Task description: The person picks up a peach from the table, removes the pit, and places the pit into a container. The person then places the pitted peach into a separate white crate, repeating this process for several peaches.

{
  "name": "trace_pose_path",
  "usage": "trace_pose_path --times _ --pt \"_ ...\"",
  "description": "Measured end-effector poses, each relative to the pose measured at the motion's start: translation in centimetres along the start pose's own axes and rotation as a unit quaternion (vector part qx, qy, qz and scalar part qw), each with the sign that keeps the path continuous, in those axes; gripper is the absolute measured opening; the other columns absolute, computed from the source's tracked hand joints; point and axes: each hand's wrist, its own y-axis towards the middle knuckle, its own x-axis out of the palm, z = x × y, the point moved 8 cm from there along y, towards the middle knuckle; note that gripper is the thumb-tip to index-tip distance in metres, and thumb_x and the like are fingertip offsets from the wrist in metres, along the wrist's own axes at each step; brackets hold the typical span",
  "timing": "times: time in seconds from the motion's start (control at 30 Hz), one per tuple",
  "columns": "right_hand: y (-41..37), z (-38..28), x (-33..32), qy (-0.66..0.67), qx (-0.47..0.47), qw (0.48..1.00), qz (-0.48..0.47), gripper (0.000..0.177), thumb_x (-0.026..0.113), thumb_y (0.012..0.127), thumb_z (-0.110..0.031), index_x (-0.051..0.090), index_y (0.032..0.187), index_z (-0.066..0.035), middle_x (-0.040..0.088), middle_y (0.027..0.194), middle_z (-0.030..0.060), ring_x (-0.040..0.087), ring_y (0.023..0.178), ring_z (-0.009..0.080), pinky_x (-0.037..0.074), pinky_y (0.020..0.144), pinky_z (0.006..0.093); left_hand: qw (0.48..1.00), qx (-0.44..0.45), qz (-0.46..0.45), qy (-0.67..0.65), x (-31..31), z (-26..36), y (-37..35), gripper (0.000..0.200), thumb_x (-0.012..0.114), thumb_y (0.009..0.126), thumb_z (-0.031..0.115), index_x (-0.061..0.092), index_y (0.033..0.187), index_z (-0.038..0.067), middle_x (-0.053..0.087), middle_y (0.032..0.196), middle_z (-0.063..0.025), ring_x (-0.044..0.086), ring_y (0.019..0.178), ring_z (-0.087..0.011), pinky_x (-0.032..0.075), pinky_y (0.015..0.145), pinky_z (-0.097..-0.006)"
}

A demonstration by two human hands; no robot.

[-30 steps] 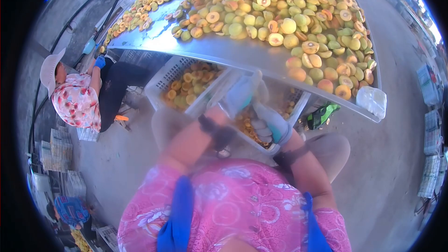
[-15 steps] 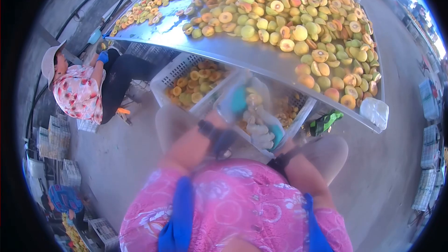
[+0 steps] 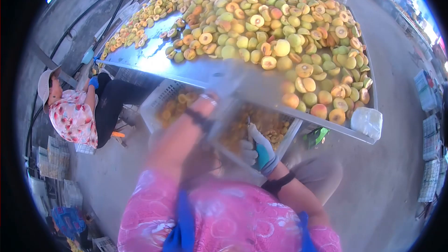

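My left hand (image 3: 227, 78), in a pale glove, is smeared by motion at the front edge of the metal table (image 3: 154, 63), close to the fruit; its fingers cannot be made out. My right hand (image 3: 259, 148), in a white and teal glove, is closed around a small thin tool (image 3: 248, 120) whose narrow tip points up. It is over the right crate (image 3: 290, 135), which holds small brownish pieces that look like pits. Halved and whole yellow-green stone fruit (image 3: 282, 46), like small peaches or apricots, are heaped on the table. A left crate (image 3: 148, 107) holds fruit halves.
A person in a flowered shirt (image 3: 72, 119) sits at the table's left. Another person in blue (image 3: 69, 221) is at lower left. A clear plastic container (image 3: 366, 123) sits on the table's right corner. A green packet (image 3: 317, 136) lies below. Stacked crates (image 3: 429, 177) line the right side.
My left hand has moved up from the crates to the table edge. My right hand has lowered slightly, and the two hands have parted. The view has shifted a little.
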Motion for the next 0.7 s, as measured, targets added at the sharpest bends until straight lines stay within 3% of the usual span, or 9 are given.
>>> trace_pose_path --times 0.07,0.13,0.33,0.43,0.53,0.57,0.6,0.63,0.7 --pt "-0.1 -0.3 1.0 0.015 0.013 0.997 -0.071 0.035 0.046 0.100 -0.051 0.054 0.094 -0.017 0.040 0.062 -0.0059 0.038 0.045 0.0072 0.033 0.038 0.0212 0.996 0.045 0.005 -0.076 2.9 3.1 3.8 0.055 0.065 0.084 0.039 0.050 0.129 0.010 0.054 0.127 -0.0179 0.051 0.120 -0.0369 0.041 0.102 -0.0452" --pt "-0.4 -1.2 0.5 -0.062 -0.043 0.995 0.062 0.035 0.044 0.100 -0.054 0.055 0.095 -0.021 0.035 0.057 -0.0094 0.028 0.038 0.0047 0.021 0.033 0.0204 0.998 0.046 -0.016 -0.037 5.1 5.5 6.5 0.053 0.064 0.085 0.038 0.050 0.128 0.011 0.054 0.126 -0.0178 0.052 0.118 -0.0366 0.042 0.099 -0.0465" --pt "-1.4 -1.9 1.1 -0.055 -0.063 0.996 0.033 0.032 0.046 0.100 -0.051 0.055 0.097 -0.021 0.038 0.059 -0.0085 0.032 0.042 0.0052 0.024 0.035 0.0205 0.999 -0.017 -0.034 0.023 7.5 6.0 8.1 0.048 0.064 0.084 0.036 0.050 0.123 0.011 0.054 0.119 -0.0188 0.057 0.108 -0.0371 0.047 0.089 -0.0485" --pt "-2.7 -2.9 3.4 -0.055 -0.135 0.978 0.152 0.027 0.048 0.101 -0.047 0.054 0.095 -0.021 0.039 0.061 -0.0081 0.035 0.045 0.0056 0.026 0.038 0.0212 0.999 0.005 -0.037 -0.029 7.0 5.5 7.1 0.049 0.064 0.085 0.034 0.049 0.124 0.009 0.055 0.119 -0.0191 0.059 0.106 -0.0351 0.048 0.087 -0.0483" --pt "-2.2 -4.3 2.5 -0.153 -0.180 0.968 0.090 0.024 0.048 0.102 -0.042 0.053 0.096 -0.019 0.041 0.065 -0.0072 0.039 0.052 0.0057 0.030 0.042 0.0222 0.977 -0.090 -0.096 -0.169 6.0 4.8 4.7 0.047 0.063 0.085 0.030 0.050 0.124 0.007 0.058 0.118 -0.0174 0.059 0.107 -0.0321 0.050 0.087 -0.0476" --pt "-2.5 -4.4 2.7 -0.151 -0.180 0.968 0.088 0.024 0.048 0.102 -0.042 0.053 0.096 -0.019 0.041 0.065 -0.0072 0.039 0.052 0.0057 0.030 0.042 0.0222 0.908 -0.150 -0.096 -0.380 6.0 4.5 3.8 0.044 0.062 0.086 0.028 0.051 0.123 0.006 0.059 0.113 -0.0161 0.060 0.103 -0.0305 0.051 0.085 -0.0429" --pt "-3.1 -4.7 2.6 -0.182 -0.184 0.958 0.127 0.024 0.048 0.102 -0.042 0.052 0.098 -0.019 0.043 0.067 -0.0066 0.040 0.053 0.0055 0.031 0.044 0.0224 0.790 -0.203 -0.091 -0.571 6.1 4.4 2.6 0.041 0.061 0.086 0.025 0.053 0.121 0.005 0.060 0.107 -0.0148 0.061 0.099 -0.0289 0.051 0.084 -0.0381" --pt "-3.7 -4.9 2.7 -0.213 -0.186 0.945 0.165 0.024 0.047 0.102 -0.041 0.051 0.100 -0.018 0.044 0.069 -0.0060 0.041 0.055 0.0053 0.032 0.045 0.0225 0.791 -0.205 -0.090 -0.570 5.8 4.1 1.6 0.041 0.061 0.086 0.025 0.053 0.121 0.005 0.060 0.107 -0.0148 0.061 0.099 -0.0289 0.051 0.084 -0.0381" --pt "-3.5 -5.4 2.9 -0.271 -0.219 0.927 0.142 0.024 0.048 0.102 -0.040 0.051 0.106 -0.016 0.045 0.071 -0.0052 0.044 0.058 0.0048 0.036 0.046 0.0216 0.588 -0.237 -0.101 -0.767 5.9 4.3 -1.0 0.041 0.059 0.087 0.023 0.052 0.123 0.003 0.059 0.121 -0.0164 0.059 0.111 -0.0304 0.052 0.094 -0.0473"
